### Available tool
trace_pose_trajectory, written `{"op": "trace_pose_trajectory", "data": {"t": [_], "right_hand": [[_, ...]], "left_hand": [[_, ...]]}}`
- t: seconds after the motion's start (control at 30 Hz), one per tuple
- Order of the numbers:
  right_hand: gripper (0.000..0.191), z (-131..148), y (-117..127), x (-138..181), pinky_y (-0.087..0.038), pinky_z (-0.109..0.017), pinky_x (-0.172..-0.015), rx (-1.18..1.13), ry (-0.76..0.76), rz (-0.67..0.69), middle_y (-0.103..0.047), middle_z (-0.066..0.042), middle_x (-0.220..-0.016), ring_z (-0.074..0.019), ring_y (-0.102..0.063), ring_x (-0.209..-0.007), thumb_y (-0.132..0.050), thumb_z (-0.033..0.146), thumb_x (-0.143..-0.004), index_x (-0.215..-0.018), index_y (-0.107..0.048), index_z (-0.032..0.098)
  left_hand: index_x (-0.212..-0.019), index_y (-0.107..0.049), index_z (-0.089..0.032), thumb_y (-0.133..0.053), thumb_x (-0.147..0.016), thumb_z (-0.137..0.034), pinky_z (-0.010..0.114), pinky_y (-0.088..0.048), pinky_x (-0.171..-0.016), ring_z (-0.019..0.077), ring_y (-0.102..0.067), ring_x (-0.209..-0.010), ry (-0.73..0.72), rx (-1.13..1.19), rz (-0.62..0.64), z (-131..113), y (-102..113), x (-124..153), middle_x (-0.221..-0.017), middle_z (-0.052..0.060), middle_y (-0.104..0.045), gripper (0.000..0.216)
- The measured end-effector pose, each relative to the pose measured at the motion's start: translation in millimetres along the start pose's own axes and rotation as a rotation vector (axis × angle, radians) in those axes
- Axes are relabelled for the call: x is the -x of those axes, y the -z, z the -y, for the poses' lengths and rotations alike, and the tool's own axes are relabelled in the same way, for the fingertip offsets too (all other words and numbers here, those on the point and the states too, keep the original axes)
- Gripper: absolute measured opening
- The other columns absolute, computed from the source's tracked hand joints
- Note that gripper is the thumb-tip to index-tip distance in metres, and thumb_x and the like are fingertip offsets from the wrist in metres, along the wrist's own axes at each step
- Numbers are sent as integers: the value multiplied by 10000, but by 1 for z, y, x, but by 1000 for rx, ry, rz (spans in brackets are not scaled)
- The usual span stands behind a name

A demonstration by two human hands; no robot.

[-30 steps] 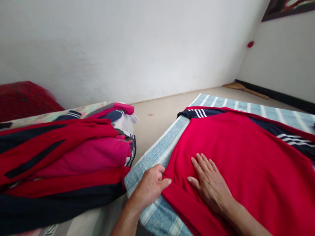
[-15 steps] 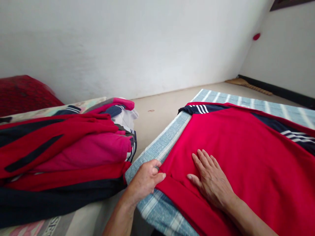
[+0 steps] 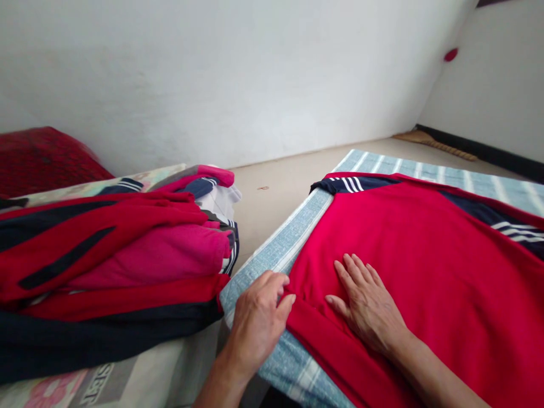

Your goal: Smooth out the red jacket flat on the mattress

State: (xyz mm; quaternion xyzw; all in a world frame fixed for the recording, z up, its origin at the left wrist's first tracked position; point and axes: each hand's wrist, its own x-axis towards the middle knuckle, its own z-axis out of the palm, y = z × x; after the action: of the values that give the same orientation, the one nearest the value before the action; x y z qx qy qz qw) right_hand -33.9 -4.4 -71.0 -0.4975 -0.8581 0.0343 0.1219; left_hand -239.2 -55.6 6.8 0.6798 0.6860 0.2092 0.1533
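A red sweatshirt (image 3: 425, 266) with navy shoulders and white stripes lies spread flat on a blue striped cloth (image 3: 276, 249). My right hand (image 3: 368, 306) rests open and flat on the red fabric near its lower left part, fingers stretched forward. My left hand (image 3: 257, 320) sits at the sweatshirt's left edge, fingers curled and pinching the red fabric where it meets the blue cloth.
A pile of folded red, pink and navy clothes (image 3: 110, 266) lies to the left on a printed sheet (image 3: 97, 382). A dark red cushion (image 3: 42, 158) sits at far left. White walls stand behind, with bare beige floor (image 3: 284, 192) between pile and cloth.
The view has shifted slightly. My left hand has moved a little right along the sweatshirt's edge, still pinching it. My right hand stays flat in nearly the same place.
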Motion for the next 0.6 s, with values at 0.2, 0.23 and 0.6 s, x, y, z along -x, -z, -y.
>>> {"op": "trace_pose_trajectory", "data": {"t": [0.2, 0.23, 0.6], "right_hand": [[640, -1, -1, 0, -268, -487, -1080, 7, 6, 11, -363, -167, -1466, -311, -279, -1367, -358, 550, -915, -1385, -431, 122], [642, -1, -1, 0, -267, -486, -1080, 5, 6, 11, -363, -168, -1466, -311, -279, -1368, -357, 552, -915, -1388, -427, 123], [652, -2, 0, -1, -263, -484, -1080, -1, 4, 21, -366, -171, -1464, -314, -275, -1368, -355, 557, -914, -1392, -421, 118]], "left_hand": [[-764, -594, -197, -485, -837, -121, 250, -391, -687, 146, -537, -771, -157, 73, 159, -16, -19, 2, -797, 14, -549, 151], [-752, -592, -195, -491, -830, -113, 250, -388, -685, 148, -534, -775, -143, 43, 175, -16, -21, 2, -795, 13, -541, 152], [-769, -605, -187, -522, -810, -87, 252, -382, -689, 155, -534, -803, -128, 34, 212, -13, -25, 4, -804, 12, -533, 136]]}}
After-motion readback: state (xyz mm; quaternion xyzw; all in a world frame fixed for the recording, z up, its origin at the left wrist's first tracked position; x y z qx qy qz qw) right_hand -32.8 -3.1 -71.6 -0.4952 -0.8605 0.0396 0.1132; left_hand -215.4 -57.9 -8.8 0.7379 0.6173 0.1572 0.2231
